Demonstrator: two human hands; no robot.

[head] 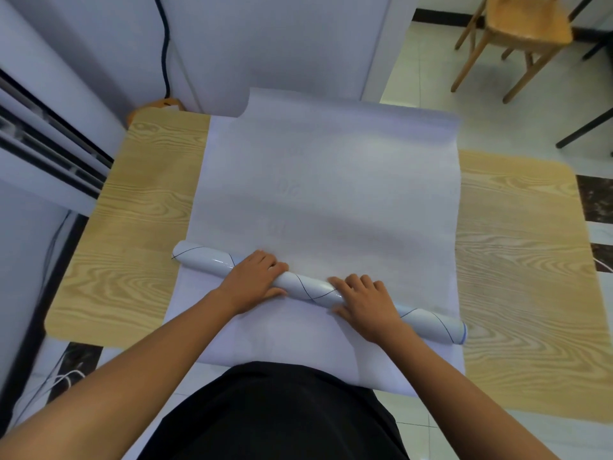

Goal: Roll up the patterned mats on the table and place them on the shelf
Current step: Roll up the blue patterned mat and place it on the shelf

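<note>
The left hand (255, 280) and right hand (365, 303), a little apart, are gripping the rolled mat (308, 287), which is lying slanted on the flat mat (325, 194), near the close edge of the table (142, 227).

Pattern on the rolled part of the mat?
Glossy white with thin dark crossing lines on the rolled mat; head view.

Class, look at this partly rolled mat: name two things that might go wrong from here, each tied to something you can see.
1. The roll lies askew across the mat, so it may wind into a cone.
2. The left hand and right hand grip only its middle; the free ends may loosen.
</note>
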